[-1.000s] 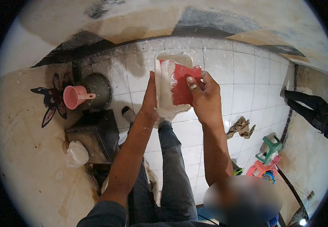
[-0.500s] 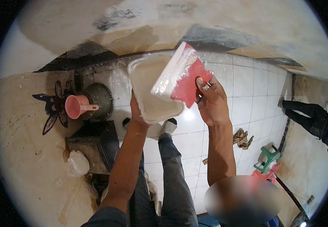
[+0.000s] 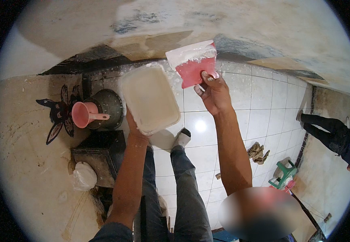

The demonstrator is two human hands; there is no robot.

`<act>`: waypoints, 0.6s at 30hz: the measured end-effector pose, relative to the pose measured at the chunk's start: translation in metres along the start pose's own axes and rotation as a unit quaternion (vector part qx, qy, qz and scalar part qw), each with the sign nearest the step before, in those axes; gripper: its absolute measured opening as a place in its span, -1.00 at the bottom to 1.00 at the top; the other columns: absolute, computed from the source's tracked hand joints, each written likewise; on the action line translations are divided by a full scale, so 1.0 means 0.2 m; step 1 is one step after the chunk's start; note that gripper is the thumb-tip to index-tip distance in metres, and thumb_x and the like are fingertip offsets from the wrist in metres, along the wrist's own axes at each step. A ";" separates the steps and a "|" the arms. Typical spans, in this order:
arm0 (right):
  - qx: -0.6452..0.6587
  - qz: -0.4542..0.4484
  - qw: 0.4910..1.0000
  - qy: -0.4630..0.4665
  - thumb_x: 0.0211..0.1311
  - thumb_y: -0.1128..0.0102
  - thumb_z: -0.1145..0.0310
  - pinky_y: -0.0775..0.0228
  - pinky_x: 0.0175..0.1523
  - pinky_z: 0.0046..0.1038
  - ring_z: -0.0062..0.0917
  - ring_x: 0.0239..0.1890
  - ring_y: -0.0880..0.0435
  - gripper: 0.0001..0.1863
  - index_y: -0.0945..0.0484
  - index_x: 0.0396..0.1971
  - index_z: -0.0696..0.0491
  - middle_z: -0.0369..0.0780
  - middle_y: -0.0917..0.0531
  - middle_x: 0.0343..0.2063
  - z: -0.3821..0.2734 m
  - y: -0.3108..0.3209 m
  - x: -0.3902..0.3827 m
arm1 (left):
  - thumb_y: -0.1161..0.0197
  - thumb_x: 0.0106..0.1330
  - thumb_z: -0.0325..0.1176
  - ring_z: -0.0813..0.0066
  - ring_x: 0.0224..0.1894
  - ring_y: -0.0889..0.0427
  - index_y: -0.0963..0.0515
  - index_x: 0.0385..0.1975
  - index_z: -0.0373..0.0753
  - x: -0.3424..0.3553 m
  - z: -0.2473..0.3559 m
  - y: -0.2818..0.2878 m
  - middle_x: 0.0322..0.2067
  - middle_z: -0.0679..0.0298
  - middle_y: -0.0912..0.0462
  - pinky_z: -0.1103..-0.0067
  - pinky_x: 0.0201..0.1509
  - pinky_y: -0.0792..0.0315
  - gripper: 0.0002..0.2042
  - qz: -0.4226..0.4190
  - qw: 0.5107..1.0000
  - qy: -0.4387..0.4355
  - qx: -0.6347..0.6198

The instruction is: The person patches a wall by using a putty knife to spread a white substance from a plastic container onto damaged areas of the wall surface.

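Note:
Between thumb and fingers, my right hand (image 3: 213,90) grips a red plastic putty spreader (image 3: 197,70), its broad far edge coated in white paste. The spreader is held up in front of the patchy wall (image 3: 171,24); whether its edge touches the wall I cannot tell. My left hand (image 3: 135,129) supports a rectangular tub (image 3: 178,121) of pale, creamy paste from its near left side. Most of the left fingers are hidden under the tub. The spreader is apart from the tub, to its upper right.
At the left stand a dark bucket (image 3: 114,105) with a pink dipper (image 3: 84,115) on it, and a black cabinet (image 3: 102,153). A crumpled cloth (image 3: 258,153) lies on the white tiles (image 3: 201,139). A green stool (image 3: 286,173) and another person (image 3: 332,131) are at the right.
My right hand has lifted the spreader away from over the tub toward the wall and turned its coated edge forward. The tub has shifted slightly left.

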State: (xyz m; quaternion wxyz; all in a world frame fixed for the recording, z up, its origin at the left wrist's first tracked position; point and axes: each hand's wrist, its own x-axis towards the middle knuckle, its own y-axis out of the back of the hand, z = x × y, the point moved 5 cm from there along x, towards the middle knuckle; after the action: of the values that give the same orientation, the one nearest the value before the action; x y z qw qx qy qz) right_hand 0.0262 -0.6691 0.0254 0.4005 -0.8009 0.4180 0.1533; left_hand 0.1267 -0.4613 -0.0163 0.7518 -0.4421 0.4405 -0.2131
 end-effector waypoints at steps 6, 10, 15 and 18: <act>0.012 0.026 0.998 -0.054 0.31 -0.20 0.40 -0.41 -0.02 -0.37 -0.58 -0.14 -0.54 -0.83 -0.45 -0.16 -0.10 -0.39 -0.57 -0.19 0.30 0.10 0.34 | 0.14 0.45 0.10 0.15 0.16 -0.52 -0.30 0.29 -0.12 -0.14 0.06 0.23 0.16 0.20 -0.47 0.20 0.20 -0.47 -0.45 0.017 1.000 -0.017 -0.015; 0.046 0.049 0.996 -0.059 0.30 -0.20 0.46 -0.41 0.00 -0.33 -0.52 -0.17 -0.52 -0.89 -0.49 -0.24 -0.07 -0.38 -0.58 -0.27 0.41 0.06 0.47 | 0.12 0.44 0.13 0.14 0.18 -0.49 -0.29 0.30 -0.10 -0.26 0.09 0.28 0.19 0.20 -0.45 0.17 0.21 -0.45 -0.43 0.044 0.999 -0.010 0.005; 0.072 0.059 0.993 -0.068 0.29 -0.19 0.48 -0.41 0.03 -0.33 -0.51 -0.17 -0.53 -0.88 -0.48 -0.24 -0.06 -0.37 -0.58 -0.27 0.49 -0.05 0.57 | 0.12 0.43 0.17 0.11 0.18 -0.50 -0.27 0.32 -0.09 -0.33 0.11 0.34 0.22 0.19 -0.42 0.15 0.19 -0.48 -0.40 0.120 0.992 -0.020 -0.034; 0.069 0.068 0.993 -0.074 0.29 -0.18 0.48 -0.42 0.04 -0.32 -0.51 -0.17 -0.53 -0.88 -0.49 -0.24 -0.06 -0.38 -0.58 -0.29 0.53 -0.08 0.60 | 0.13 0.43 0.17 0.10 0.18 -0.50 -0.26 0.32 -0.10 -0.35 0.12 0.34 0.22 0.18 -0.42 0.13 0.17 -0.50 -0.40 0.124 0.992 -0.020 -0.002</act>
State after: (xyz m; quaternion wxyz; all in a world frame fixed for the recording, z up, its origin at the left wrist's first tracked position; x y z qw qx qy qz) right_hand 0.1214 -0.6478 -0.1024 0.4735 -0.7276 0.4502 0.2093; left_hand 0.1057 -0.3649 -0.0363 0.7801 -0.3900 0.4769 -0.1087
